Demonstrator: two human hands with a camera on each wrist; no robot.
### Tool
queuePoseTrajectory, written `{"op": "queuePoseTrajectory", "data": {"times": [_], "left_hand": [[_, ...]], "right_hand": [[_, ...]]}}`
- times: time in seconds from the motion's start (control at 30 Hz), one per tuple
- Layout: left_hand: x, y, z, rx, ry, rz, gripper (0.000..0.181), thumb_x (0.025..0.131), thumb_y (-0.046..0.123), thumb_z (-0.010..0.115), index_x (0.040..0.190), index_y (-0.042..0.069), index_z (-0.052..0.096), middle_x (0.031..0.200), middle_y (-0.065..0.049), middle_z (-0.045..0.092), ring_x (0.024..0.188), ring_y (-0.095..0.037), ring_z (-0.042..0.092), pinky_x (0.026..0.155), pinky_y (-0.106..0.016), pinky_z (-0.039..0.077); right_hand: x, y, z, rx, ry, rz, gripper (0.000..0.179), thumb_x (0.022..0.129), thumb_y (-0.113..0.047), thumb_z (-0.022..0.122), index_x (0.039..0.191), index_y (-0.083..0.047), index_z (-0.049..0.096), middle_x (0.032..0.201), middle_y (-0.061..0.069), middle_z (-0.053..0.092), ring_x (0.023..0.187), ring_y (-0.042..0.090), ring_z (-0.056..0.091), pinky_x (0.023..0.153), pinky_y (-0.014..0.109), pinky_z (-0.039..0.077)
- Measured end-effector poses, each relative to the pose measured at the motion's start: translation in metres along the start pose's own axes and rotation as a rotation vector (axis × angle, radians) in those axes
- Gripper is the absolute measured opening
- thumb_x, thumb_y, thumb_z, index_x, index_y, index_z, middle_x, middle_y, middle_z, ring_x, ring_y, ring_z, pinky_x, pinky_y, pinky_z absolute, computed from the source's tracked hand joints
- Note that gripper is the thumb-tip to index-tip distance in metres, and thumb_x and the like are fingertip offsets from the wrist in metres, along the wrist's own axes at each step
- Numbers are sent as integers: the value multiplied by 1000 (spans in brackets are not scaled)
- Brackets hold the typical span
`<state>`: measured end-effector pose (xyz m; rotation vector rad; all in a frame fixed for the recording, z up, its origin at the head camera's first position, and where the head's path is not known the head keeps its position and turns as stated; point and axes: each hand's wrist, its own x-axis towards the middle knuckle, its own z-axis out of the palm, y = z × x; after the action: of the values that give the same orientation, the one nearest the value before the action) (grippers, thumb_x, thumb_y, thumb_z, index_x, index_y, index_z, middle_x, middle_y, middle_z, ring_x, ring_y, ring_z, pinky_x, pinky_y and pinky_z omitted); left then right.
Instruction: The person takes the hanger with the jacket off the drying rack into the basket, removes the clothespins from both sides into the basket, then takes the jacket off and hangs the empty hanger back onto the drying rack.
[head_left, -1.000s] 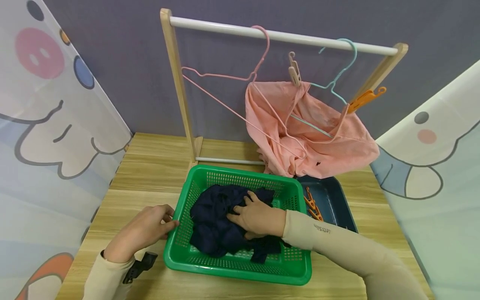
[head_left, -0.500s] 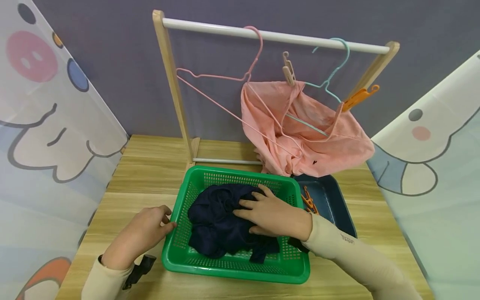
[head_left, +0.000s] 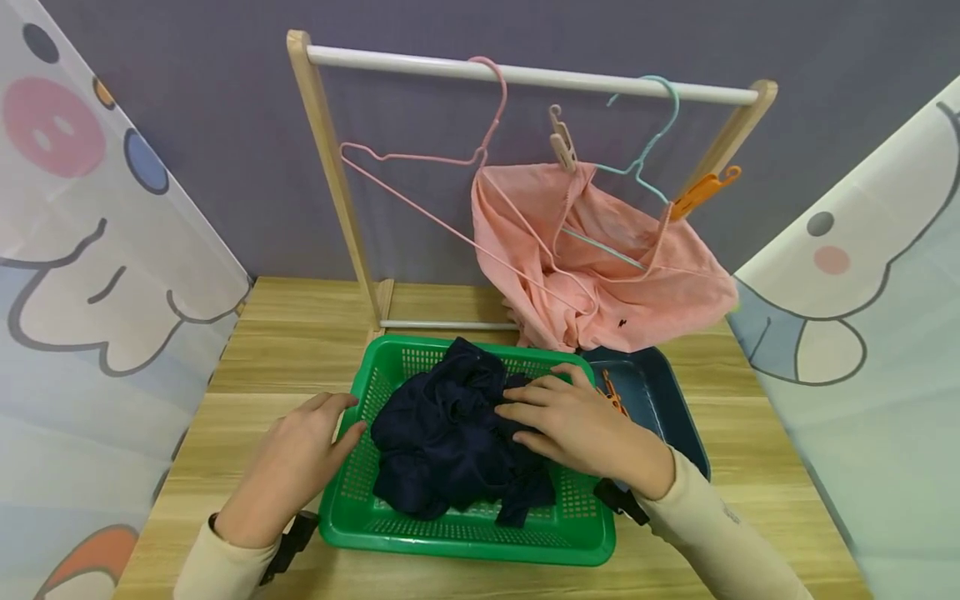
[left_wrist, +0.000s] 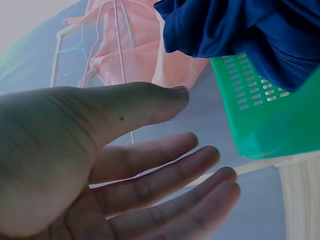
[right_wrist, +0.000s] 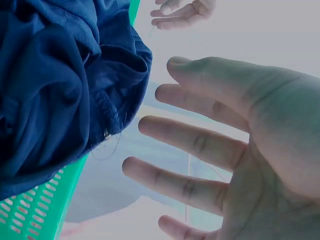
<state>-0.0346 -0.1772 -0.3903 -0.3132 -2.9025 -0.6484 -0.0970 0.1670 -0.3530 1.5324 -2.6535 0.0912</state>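
A crumpled navy garment (head_left: 450, 442) lies heaped in a green plastic basket (head_left: 465, 550). My left hand (head_left: 300, 450) is at the basket's left rim, thumb and fingers spread apart. Nothing is between its fingers (left_wrist: 165, 152) in the left wrist view. On the other side, my right hand (head_left: 581, 425) hovers over the basket's right part, beside the garment, fingers spread. Its palm and fingers (right_wrist: 185, 135) show bare in the right wrist view, with a gap between them and the blue cloth (right_wrist: 60, 90).
Behind the basket stands a wooden rack with a white rod (head_left: 555, 77). A pink hanger (head_left: 420, 158) and a teal hanger (head_left: 637, 167) hang there, with a pink garment (head_left: 660, 308) clipped by pegs. A dark tray (head_left: 652, 392) with orange clips sits at right.
My right hand has lifted off the garment and moved right. My left hand's fingers have spread at the rim. The garment's back part now bulges higher. The view has shifted slightly.
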Motion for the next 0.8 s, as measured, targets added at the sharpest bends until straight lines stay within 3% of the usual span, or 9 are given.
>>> {"op": "queuePoseTrajectory", "data": {"times": [0.13, 0.23, 0.37, 0.5, 0.57, 0.8], "left_hand": [[5, 4, 0, -31, 63, 46, 36, 89, 18, 78, 118, -2, 68, 109, -18, 69, 82, -33, 70, 67, -47, 58], [12, 9, -2, -58, 104, 94, 38, 92, 21, 76, 123, -1, 67, 111, -16, 70, 86, -32, 71, 68, -47, 58], [28, 20, -9, -72, 153, 199, 41, 94, 22, 73, 128, 1, 64, 115, -16, 69, 89, -31, 71, 71, -46, 58], [50, 38, -18, -92, 190, 317, 41, 95, 23, 72, 128, 1, 63, 117, -15, 68, 82, -27, 71, 68, -42, 58], [63, 48, -22, -107, 207, 364, 40, 95, 24, 72, 127, 1, 64, 116, -14, 68, 80, -25, 71, 68, -40, 58], [107, 85, -27, -173, 272, 513, 39, 95, 22, 71, 125, -2, 65, 117, -16, 68, 101, -29, 68, 83, -43, 56]], "right_hand": [[-8, 7, -1, 24, 125, 13, 36, 95, -33, 70, 129, -20, 69, 124, -2, 68, 110, 20, 62, 93, 51, 40], [-14, 15, -7, 40, 258, 47, 34, 102, -42, 58, 122, -18, 72, 113, -4, 71, 104, 19, 65, 89, 49, 42], [-25, 31, -19, 23, 451, 114, 48, 106, -47, 43, 112, -13, 75, 102, -1, 73, 94, 22, 67, 82, 49, 42], [-39, 48, -34, -32, 615, 182, 46, 106, -45, 48, 107, -8, 76, 96, 6, 74, 88, 30, 68, 77, 51, 40], [-47, 58, -42, -68, 659, 226, 45, 105, -43, 51, 107, -6, 76, 92, 9, 74, 83, 31, 68, 75, 51, 39], [-70, 96, -66, -143, 788, 419, 14, 92, -10, 69, 99, 0, 76, 77, 12, 71, 63, 27, 62, 58, 38, 33]]}}
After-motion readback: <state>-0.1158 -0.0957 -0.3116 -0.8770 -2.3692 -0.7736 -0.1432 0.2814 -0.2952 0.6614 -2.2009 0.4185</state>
